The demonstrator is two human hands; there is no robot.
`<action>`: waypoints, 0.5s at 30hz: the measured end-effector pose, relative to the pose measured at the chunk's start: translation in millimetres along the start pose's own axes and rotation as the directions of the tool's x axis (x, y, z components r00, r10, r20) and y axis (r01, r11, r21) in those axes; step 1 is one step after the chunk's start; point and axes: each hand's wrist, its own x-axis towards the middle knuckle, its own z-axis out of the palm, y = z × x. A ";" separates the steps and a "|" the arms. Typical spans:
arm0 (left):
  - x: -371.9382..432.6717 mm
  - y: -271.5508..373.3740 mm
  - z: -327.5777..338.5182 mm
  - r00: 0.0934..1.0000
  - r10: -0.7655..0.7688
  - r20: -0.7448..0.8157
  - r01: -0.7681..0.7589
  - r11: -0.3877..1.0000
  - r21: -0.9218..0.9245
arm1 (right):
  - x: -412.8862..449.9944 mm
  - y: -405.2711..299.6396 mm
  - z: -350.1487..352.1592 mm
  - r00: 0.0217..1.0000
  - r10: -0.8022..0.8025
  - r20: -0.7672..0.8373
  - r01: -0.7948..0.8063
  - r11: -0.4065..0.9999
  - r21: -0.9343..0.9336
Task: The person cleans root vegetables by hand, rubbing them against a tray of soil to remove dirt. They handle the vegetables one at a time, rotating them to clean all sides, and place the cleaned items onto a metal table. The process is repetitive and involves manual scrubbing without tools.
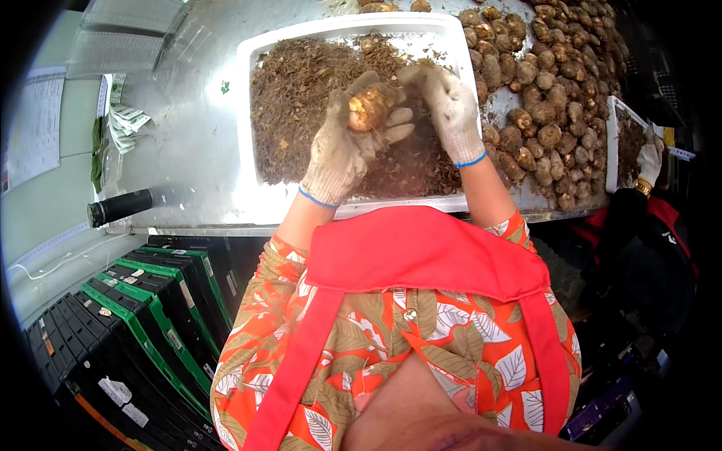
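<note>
My left hand [344,149], in a soiled white knit glove, holds a brown taro corm [371,107] with a pale, trimmed-looking end. Just right of the corm is my right hand [445,104], gloved the same way, its fingers bent down; whether anything is between them cannot be told. Both hands are over a white foam box [243,113] filled with brown fibrous peelings [299,107]. To the right of the box, many similar corms [550,135] lie heaped on the metal table.
The metal table [186,141] bears a black cylinder [127,207] and printed labels [127,121] at left. Black and green crates [163,293] stand below. At far right, a co-worker's gloved hand [650,160] is by another foam box [612,144].
</note>
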 end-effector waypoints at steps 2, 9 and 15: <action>-1.8 -3.6 3.3 0.999 -0.004 -0.039 0.004 1.000 -0.016 | -3.2 -15.7 27.4 0.994 -0.103 -0.033 0.107 0.983 0.149; -4.9 -1.7 6.0 0.996 -0.035 -0.078 0.041 0.997 0.071 | 11.2 21.9 17.0 0.993 -0.013 -0.121 0.009 0.999 -0.036; 8.6 4.4 -16.1 0.980 -0.180 -0.090 0.146 0.945 -0.293 | 7.4 15.4 -9.3 0.999 -0.041 -0.034 0.032 0.968 -0.248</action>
